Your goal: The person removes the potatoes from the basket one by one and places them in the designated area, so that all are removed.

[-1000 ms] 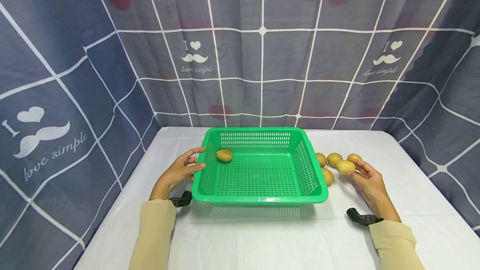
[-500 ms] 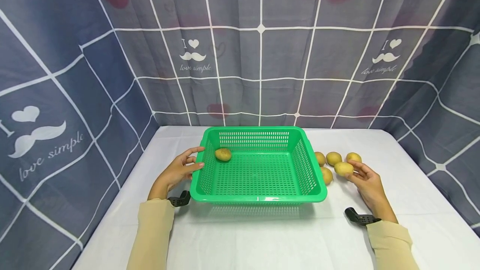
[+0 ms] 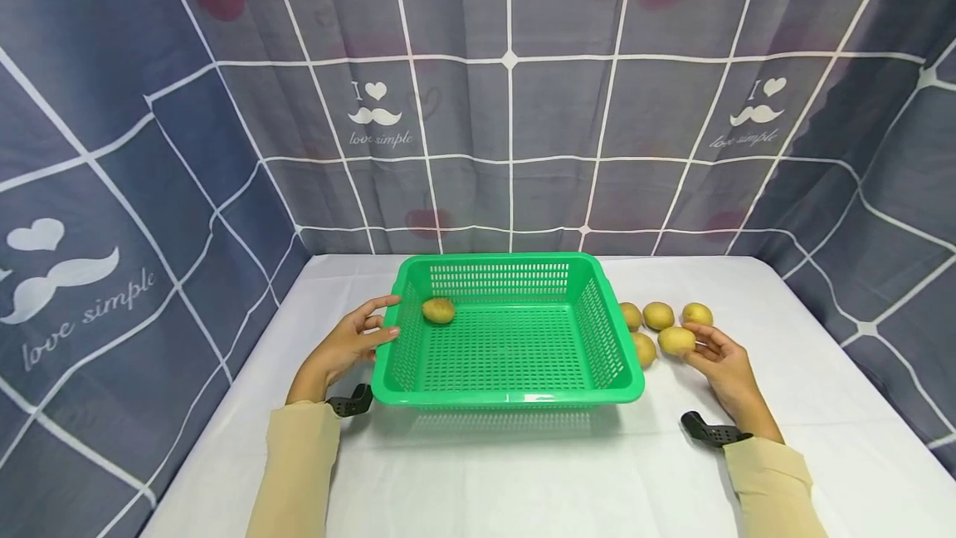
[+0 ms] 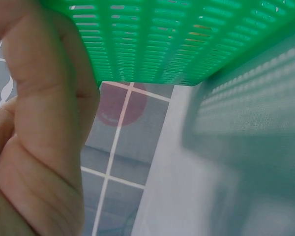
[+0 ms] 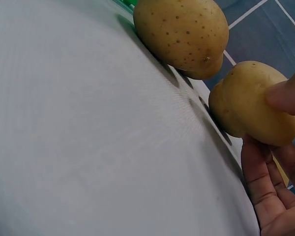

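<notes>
The right hand [image 3: 720,364] pinches a potato [image 3: 676,340] on the worktop [image 3: 523,471], right of the basket [image 3: 508,393], with fingertips only. It could slip and roll away; the left hand [image 3: 347,347], fingers spread, only touches the basket's wall

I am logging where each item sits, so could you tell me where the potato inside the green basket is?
In the head view, the potato lies in the green basket's far left corner, just beyond the left hand at the rim.

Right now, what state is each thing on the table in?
Green basket: upright, steadied by left hand.
Potato in basket: lying loose, far left corner.
Held potato: pinched by right hand.
Four other potatoes: lying loose beside the basket.
</notes>
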Motion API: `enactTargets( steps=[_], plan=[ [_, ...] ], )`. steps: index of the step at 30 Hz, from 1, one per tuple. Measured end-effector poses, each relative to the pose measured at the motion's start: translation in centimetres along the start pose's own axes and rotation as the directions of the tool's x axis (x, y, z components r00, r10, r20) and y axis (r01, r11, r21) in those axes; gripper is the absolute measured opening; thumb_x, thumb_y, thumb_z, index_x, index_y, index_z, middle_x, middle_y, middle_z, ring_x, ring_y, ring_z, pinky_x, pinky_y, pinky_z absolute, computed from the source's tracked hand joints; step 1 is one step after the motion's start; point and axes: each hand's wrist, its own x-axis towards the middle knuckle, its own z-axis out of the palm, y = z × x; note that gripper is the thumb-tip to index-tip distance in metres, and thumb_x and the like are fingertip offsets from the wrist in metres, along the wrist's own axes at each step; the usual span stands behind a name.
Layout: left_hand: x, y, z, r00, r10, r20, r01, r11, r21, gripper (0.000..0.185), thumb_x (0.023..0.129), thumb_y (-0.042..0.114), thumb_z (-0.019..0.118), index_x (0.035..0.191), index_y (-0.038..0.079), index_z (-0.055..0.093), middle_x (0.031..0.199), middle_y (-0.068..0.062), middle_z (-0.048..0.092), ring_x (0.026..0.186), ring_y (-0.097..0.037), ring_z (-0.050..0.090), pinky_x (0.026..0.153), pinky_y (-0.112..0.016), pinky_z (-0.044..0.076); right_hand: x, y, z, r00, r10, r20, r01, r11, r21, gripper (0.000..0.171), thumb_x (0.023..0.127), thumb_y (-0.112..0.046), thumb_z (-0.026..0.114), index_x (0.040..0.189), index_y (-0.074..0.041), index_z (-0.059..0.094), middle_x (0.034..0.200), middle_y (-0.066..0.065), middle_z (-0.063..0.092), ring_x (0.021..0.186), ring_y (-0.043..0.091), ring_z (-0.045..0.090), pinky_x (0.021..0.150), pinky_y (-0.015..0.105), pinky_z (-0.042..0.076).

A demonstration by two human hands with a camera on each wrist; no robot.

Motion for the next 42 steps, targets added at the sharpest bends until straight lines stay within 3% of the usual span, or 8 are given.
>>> enactTargets(
  steps=[7,14,21,29,31,37,40,42],
  plan=[
    [-0.07,-0.21,0.00,1.000,0.015,0.003,-0.015,1.000,-0.018,0.066,0.108,0.011,0.068,0.166,0.004,0.037,0.100,-0.005,0.039,0.071,-0.009,0.039,0.063,-0.028,0.043,0.12,0.34,0.01,0.998,-0.049,0.043,0.052,0.996,-0.079,0.044,0.090,0.024,0.068,0.131,0.006,0.068,0.115,-0.022,0.070,0.097,-0.002,0.067,0.082,0.011,0.054],
    [-0.08,-0.05,-0.02,1.000,-0.007,-0.005,0.007,1.000,-0.004,0.066,0.108,0.011,0.068,0.166,0.005,0.038,0.105,-0.008,0.039,0.066,-0.008,0.039,0.066,-0.029,0.048,0.24,0.46,0.17,0.996,-0.064,0.062,0.075,0.977,-0.198,0.050,0.090,0.023,0.071,0.136,0.024,0.053,0.113,-0.025,0.068,0.098,-0.005,0.064,0.085,0.010,0.052],
    [0.18,-0.13,0.07,1.000,-0.006,0.000,0.006,1.000,-0.019,0.067,0.107,0.010,0.069,0.166,0.004,0.037,0.105,-0.007,0.041,0.073,-0.009,0.048,0.070,-0.030,0.053,0.40,0.62,0.14,0.995,-0.063,0.076,0.080,0.966,-0.245,0.053,0.090,0.022,0.071,0.138,0.026,0.049,0.114,-0.029,0.066,0.101,-0.008,0.063,0.085,0.009,0.052],
    [0.12,-0.31,-0.20,1.000,0.009,0.009,-0.009,1.000,-0.003,0.067,0.108,0.012,0.068,0.166,0.004,0.036,0.104,-0.008,0.042,0.071,-0.008,0.045,0.069,-0.032,0.050,0.30,0.73,0.21,0.993,-0.084,0.083,0.105,0.950,-0.296,0.052,0.091,0.020,0.072,0.139,0.024,0.052,0.116,-0.029,0.061,0.105,-0.012,0.058,0.088,0.008,0.050],
    [0.11,-0.32,-0.23,1.000,0.009,0.007,-0.009,1.000,0.000,0.067,0.108,0.012,0.068,0.166,0.004,0.036,0.105,-0.008,0.041,0.067,-0.008,0.042,0.069,-0.032,0.050,0.29,0.68,0.27,0.992,-0.093,0.082,0.115,0.934,-0.338,0.051,0.091,0.018,0.074,0.139,0.021,0.055,0.120,-0.021,0.064,0.106,-0.013,0.056,0.090,0.006,0.049],
    [-0.02,-0.17,-0.21,1.000,0.006,-0.006,-0.006,1.000,-0.002,0.066,0.108,0.011,0.068,0.166,0.005,0.038,0.104,-0.008,0.041,0.069,-0.009,0.040,0.063,-0.028,0.046,0.15,0.29,0.42,0.996,-0.080,0.039,0.089,0.858,-0.506,0.049,0.091,0.009,0.078,0.137,0.014,0.063,0.132,0.027,0.066,0.100,-0.016,0.053,0.086,0.005,0.047],
    [0.05,-0.19,-0.16,1.000,0.012,-0.004,-0.012,1.000,-0.005,0.065,0.108,0.011,0.068,0.166,0.004,0.038,0.102,-0.008,0.040,0.070,-0.009,0.041,0.063,-0.028,0.045,0.01,0.09,0.43,0.996,-0.083,0.027,0.085,0.855,-0.512,0.048,0.090,0.010,0.078,0.136,0.014,0.064,0.128,0.028,0.067,0.097,-0.015,0.054,0.085,0.006,0.048],
    [0.13,-0.27,-0.14,1.000,0.014,-0.003,-0.014,1.000,-0.005,0.065,0.108,0.010,0.068,0.166,0.004,0.038,0.102,-0.007,0.041,0.067,-0.008,0.039,0.063,-0.028,0.046,-0.02,0.09,0.38,0.996,-0.084,0.026,0.086,0.861,-0.502,0.048,0.089,0.011,0.078,0.135,0.015,0.064,0.124,0.019,0.070,0.097,-0.015,0.055,0.085,0.006,0.049]
  ],
)
